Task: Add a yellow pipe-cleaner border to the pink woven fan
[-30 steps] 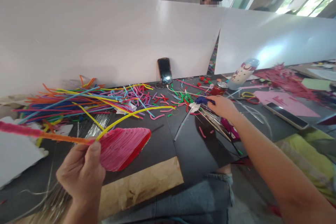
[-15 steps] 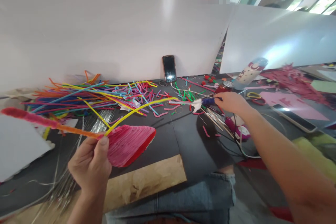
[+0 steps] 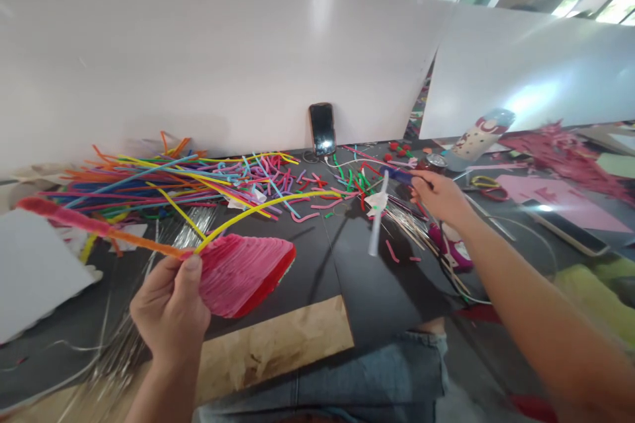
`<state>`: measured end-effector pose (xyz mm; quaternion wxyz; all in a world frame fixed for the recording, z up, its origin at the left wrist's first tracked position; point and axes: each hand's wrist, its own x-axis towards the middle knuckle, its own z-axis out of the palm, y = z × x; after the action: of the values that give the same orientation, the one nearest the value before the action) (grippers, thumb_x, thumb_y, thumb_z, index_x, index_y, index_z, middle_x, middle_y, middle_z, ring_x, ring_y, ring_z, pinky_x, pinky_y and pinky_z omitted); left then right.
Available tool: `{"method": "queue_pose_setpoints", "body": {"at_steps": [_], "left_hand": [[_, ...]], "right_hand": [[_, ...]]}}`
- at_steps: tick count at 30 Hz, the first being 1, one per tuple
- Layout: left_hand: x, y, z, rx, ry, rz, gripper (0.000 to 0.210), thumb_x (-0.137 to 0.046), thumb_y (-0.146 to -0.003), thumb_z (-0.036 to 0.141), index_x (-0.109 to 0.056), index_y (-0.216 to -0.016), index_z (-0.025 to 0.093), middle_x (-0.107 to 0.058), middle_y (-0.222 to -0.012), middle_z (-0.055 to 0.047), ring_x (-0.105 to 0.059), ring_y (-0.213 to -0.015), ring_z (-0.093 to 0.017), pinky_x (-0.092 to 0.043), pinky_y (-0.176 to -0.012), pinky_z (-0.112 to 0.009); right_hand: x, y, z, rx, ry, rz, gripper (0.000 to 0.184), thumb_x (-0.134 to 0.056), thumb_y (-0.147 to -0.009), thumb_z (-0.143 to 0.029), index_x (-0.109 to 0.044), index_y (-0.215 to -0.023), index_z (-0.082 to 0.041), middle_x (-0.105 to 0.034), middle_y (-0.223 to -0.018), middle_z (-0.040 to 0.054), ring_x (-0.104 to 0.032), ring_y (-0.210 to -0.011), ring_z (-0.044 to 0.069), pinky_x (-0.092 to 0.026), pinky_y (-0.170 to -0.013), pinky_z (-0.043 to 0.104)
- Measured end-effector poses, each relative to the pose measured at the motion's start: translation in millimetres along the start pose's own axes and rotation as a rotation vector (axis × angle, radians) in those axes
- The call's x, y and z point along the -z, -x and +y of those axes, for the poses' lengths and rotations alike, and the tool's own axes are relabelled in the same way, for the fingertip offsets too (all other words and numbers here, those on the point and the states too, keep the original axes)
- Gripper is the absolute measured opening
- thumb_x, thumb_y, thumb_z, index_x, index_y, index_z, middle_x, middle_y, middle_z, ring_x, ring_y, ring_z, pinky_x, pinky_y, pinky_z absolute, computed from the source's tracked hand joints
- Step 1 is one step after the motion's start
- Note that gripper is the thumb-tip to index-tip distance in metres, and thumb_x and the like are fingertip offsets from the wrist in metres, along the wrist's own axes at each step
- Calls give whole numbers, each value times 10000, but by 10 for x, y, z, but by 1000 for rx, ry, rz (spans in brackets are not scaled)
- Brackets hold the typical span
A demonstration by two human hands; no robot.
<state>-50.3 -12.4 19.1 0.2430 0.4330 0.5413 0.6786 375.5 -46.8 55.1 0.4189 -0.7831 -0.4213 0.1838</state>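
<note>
My left hand (image 3: 171, 301) is closed, its thumb and fingers pinching a pipe cleaner craft piece at its joint. From that pinch a pink, ribbed, cup-like part (image 3: 243, 274) with a red edge spreads right. A yellow pipe cleaner (image 3: 268, 205) arcs right, and an orange stem (image 3: 143, 242) with a fuzzy pink-red end points left. Over the far side of the table, my right hand (image 3: 441, 197) is closed around a blue glue gun (image 3: 398, 176). A translucent glue stick (image 3: 376, 234) slants down from the gun. The fingers partly hide its body.
Loose pipe cleaners (image 3: 143, 178) pile at the back left, with cut pieces beside them. A phone (image 3: 322, 129) leans on the white partition (image 3: 223, 66). Scissors (image 3: 489, 187), a bottle (image 3: 480, 139) and another phone (image 3: 565, 227) lie right. Brown cardboard (image 3: 278, 340) is at the front edge.
The glue gun has turned in my right hand, so the glue stick that pointed left now slants downward. My right hand has shifted slightly right; my left hand keeps its hold on the craft piece.
</note>
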Motion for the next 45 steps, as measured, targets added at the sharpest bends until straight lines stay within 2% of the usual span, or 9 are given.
{"method": "queue_pose_setpoints", "body": {"at_steps": [8, 15, 19, 25, 33, 37, 40, 43, 45], "left_hand": [[-54, 46, 110, 135, 198, -23, 138, -773, -635, 283, -707, -712, 188, -610, -602, 29, -499, -521, -83, -452, -480, -203], [-37, 38, 0, 196, 202, -114, 207, -757, -638, 340, -681, -726, 169, -598, -607, 41, -528, -533, -87, -479, -541, -218], [-43, 30, 5, 228, 192, -134, 223, -736, -655, 369, -676, -741, 172, -624, -636, 27, -553, -546, -99, -483, -543, -226], [-66, 38, 56, 224, 204, -101, 218, -761, -621, 336, -688, -752, 177, -633, -632, 35, -546, -532, -92, -494, -532, -221], [-80, 45, 95, 230, 269, -107, 197, -804, -598, 295, -695, -733, 202, -657, -626, 24, -571, -515, -114, -509, -503, -259], [-34, 32, 133, 365, 302, -310, 265, -865, -495, 380, -682, -623, 239, -671, -615, -20, -597, -491, -171, -516, -447, -317], [-13, 66, 190, 459, 307, -648, 297, -850, -495, 450, -701, -600, 214, -704, -647, -81, -644, -529, -230, -539, -472, -357], [-85, 153, 278, 447, 332, -1039, 228, -768, -659, 414, -725, -650, 190, -735, -895, -129, -694, -745, -268, -571, -649, -385], [-208, 226, 343, 402, 343, -1197, 175, -709, -744, 351, -731, -688, 187, -651, -1194, -117, -667, -941, -266, -544, -801, -386]], "right_hand": [[-32, 124, 133, -89, -467, -87, 359, -542, -785, -585, -532, -793, -226, -591, -722, 13, -537, -563, 129, -497, -538, 289], [15, 369, 121, -76, -704, -113, 136, -621, -775, -402, -550, -829, -299, -564, -799, -4, -564, -674, 151, -497, -667, 321], [2, 569, 84, -166, -684, -92, 245, -513, -819, -535, -584, -860, -304, -542, -691, 29, -543, -614, 192, -509, -648, 388], [-144, 846, 80, -146, -619, -106, 362, -711, -652, -542, -601, -791, -227, -611, -664, 2, -595, -602, 170, -533, -600, 354], [-181, 1022, 177, -82, -556, -162, 301, -644, -773, -495, -627, -768, -195, -631, -621, -2, -578, -561, 124, -479, -551, 253], [-214, 1069, 134, -32, -421, -204, 311, -616, -792, -484, -665, -869, -186, -618, -612, -2, -557, -539, 126, -475, -545, 261], [-250, 1095, 116, 19, -330, -209, 326, -596, -800, -476, -664, -911, -177, -621, -629, 5, -572, -565, 139, -487, -568, 272], [-284, 1125, 108, 69, -222, -266, 330, -564, -818, -459, -661, -939, -168, -646, -663, 21, -596, -596, 154, -491, -571, 274], [-310, 1155, 100, 127, -117, -325, 333, -537, -831, -445, -671, -940, -160, -663, -681, 35, -610, -607, 166, -497, -584, 283]]}}
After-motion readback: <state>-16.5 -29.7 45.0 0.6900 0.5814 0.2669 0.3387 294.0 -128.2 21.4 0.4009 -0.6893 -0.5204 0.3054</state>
